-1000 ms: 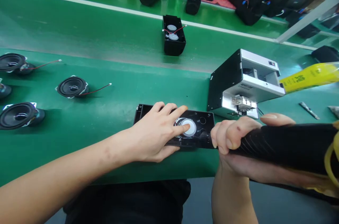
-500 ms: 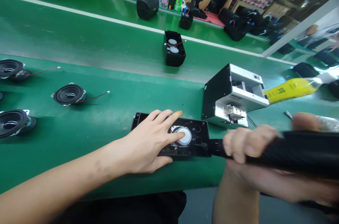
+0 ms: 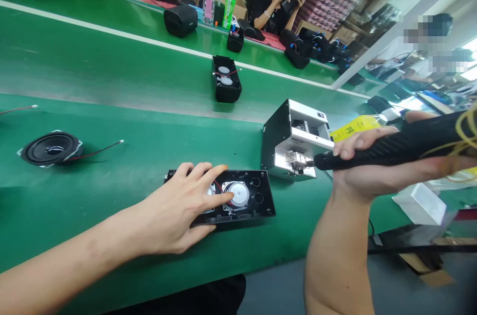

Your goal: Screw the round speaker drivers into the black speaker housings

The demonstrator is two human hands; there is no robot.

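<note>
My left hand (image 3: 182, 208) lies across a black speaker panel (image 3: 266, 200), its bent fingers at the far edge and its thumb at the near edge. The index finger stretches onto the back of a round speaker driver (image 3: 238, 195) set in the panel; a second driver is partly covered by the hand. My right hand (image 3: 357, 176) is wrapped round a black electric screwdriver (image 3: 391, 146) held almost level. The screwdriver's tip is at the metal front block of a black and silver screw feeder (image 3: 298, 138); whether a screw sits on the tip is too small to tell.
On the green bench a loose speaker driver (image 3: 52, 148) lies at the left. Beyond stands an open black speaker box (image 3: 227, 81). A yellow bottle (image 3: 354, 126) is behind the feeder, a white box (image 3: 421, 203) at the right. Co-workers sit across the bench.
My right hand has lifted the screwdriver off the panel's right end and carried it to the feeder. My left hand stays on the panel. The view has turned to the right.
</note>
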